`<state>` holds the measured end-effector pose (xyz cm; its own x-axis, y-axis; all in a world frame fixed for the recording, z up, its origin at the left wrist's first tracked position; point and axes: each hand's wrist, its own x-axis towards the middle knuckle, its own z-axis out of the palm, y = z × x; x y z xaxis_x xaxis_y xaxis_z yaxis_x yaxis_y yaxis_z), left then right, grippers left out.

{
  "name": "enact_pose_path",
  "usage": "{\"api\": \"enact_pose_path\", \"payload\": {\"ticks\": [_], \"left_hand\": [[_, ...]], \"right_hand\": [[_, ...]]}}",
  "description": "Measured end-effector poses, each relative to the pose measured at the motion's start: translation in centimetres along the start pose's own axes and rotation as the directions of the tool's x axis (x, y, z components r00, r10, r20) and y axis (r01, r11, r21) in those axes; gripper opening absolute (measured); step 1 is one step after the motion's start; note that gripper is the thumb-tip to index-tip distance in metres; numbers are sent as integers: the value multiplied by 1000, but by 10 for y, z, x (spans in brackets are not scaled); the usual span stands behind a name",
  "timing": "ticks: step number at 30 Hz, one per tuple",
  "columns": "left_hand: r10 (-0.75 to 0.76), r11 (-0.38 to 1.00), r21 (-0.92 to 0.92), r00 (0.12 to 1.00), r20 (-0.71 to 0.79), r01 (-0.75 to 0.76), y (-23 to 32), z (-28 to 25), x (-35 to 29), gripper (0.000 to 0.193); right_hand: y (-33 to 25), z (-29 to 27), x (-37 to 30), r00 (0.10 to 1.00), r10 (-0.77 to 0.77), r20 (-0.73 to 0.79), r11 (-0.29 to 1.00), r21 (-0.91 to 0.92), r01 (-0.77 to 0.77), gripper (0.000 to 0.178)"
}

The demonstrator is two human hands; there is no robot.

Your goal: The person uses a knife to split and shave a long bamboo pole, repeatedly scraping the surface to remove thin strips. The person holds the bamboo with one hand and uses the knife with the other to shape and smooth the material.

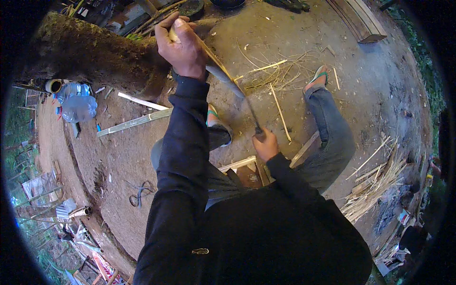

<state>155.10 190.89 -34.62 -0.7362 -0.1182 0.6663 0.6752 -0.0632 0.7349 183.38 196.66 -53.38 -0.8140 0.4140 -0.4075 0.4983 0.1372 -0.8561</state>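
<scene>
My left hand (181,43) is stretched out ahead, closed around the far end of a thin bamboo strip (214,58). The strip runs back toward me, lying along the grey blade of a long knife (227,80). My right hand (265,144) grips the knife's handle close to my lap. The blade's edge rests against the strip between the two hands. I sit on packed earth in dark sleeves and grey trousers, with a sandalled foot (318,78) out to the right and another (216,121) under my left arm.
Bamboo shavings (280,71) litter the ground ahead. A pile of split strips (375,183) lies at the right. Flat bamboo slats (135,121) and plastic bottles (76,102) sit to the left, near a mossy log (90,52). A wooden plank (361,21) is at the top right.
</scene>
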Motion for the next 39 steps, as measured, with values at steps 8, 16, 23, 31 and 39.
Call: {"api": "enact_pose_path", "payload": {"ticks": [8, 16, 23, 31, 39], "left_hand": [[-52, 966, -254, 998, -26, 44, -12, -12, 13, 21], [16, 981, -193, 1000, 24, -11, -17, -20, 17, 41], [31, 999, -30, 998, 51, -29, -21, -29, 18, 58], [-33, 999, 7, 998, 60, 33, -26, -28, 21, 55], [67, 997, 33, 997, 50, -68, -31, -28, 24, 54]], "right_hand": [[15, -6, 24, 985, 46, 167, 995, -100, -29, 25], [48, 27, 45, 999, -45, 2, 972, -232, 44, 31], [57, 28, 56, 987, 162, 16, 959, -237, -154, 30], [84, 28, 61, 997, 74, 21, 990, -122, -71, 30], [152, 49, 84, 996, 87, -5, 969, -231, -85, 28]]}}
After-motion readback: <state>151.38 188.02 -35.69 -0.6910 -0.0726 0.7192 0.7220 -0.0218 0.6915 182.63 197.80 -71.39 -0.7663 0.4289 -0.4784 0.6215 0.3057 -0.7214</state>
